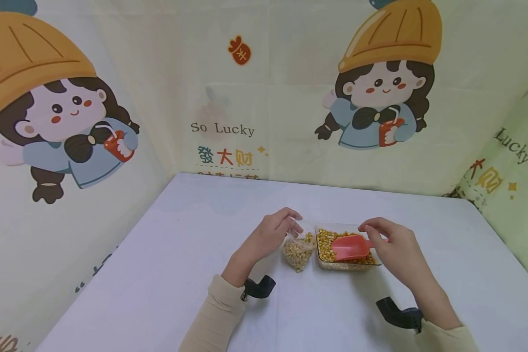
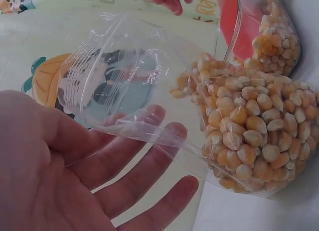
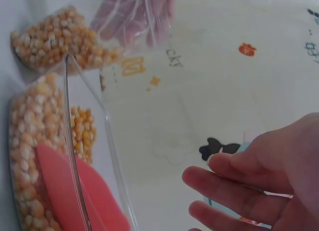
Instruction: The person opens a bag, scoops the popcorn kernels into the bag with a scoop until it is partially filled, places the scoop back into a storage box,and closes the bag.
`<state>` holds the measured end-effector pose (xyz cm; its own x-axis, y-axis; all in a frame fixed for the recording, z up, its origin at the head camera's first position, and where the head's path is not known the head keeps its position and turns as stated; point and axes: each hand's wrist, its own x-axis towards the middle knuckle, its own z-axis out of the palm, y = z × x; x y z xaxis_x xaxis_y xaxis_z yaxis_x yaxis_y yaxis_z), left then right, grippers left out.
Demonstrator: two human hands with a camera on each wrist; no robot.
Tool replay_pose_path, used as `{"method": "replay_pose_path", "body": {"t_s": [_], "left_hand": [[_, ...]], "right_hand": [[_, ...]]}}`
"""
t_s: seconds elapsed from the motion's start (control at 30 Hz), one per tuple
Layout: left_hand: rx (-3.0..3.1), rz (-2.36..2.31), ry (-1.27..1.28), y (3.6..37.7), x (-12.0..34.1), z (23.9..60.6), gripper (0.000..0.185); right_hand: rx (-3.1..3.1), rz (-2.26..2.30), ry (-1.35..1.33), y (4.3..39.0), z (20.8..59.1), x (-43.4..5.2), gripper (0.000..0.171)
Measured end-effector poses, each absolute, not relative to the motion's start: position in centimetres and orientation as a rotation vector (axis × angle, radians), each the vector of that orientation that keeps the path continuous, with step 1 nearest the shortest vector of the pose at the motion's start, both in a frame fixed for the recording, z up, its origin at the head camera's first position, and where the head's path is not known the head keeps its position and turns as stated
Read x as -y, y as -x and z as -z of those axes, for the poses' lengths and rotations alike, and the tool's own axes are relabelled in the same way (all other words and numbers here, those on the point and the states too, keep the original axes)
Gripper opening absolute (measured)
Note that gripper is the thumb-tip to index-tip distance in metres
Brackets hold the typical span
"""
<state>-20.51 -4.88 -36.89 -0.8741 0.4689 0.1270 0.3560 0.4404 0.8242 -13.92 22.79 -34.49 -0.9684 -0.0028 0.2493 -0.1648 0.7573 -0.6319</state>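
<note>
A clear zip bag (image 1: 298,255) partly filled with corn kernels stands on the table, its upper part unfilled. My left hand (image 1: 275,232) is at the bag's top; in the left wrist view the thumb and index finger pinch the rim of the plastic bag (image 2: 259,131), with the other fingers spread. Beside the bag is a clear rectangular container (image 1: 345,267) of corn kernels (image 1: 325,239). A pink-red scoop (image 1: 351,247) lies on the kernels, its handle toward the right. Above the handle hovers my right hand (image 1: 396,247), its fingers loosely bent and holding nothing in the right wrist view.
A white-covered table (image 1: 229,210) lies under everything. Behind it hangs a printed cloth backdrop (image 1: 290,107), which also runs along both sides. Each wrist wears a black camera mount (image 1: 260,287).
</note>
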Motion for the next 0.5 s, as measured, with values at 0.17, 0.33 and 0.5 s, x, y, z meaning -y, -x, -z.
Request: {"method": "replay_pose_path", "body": {"t_s": [0.17,0.33,0.5], "left_hand": [[-2.557,-1.420,-0.732,20.4,5.0,36.8,0.028],[-2.560,-1.429,-0.749,20.4,5.0,36.9,0.029],[-2.559,-1.431,-0.782,20.5,5.1,36.9,0.027]], "right_hand": [[2.757,-1.056,-0.174,13.7,34.4,-21.6,0.022],[2.745,-1.107,-0.248,13.6,34.6,-20.2,0.019],[2.702,-1.146,-0.321,13.5,34.9,-19.2,0.013]]}}
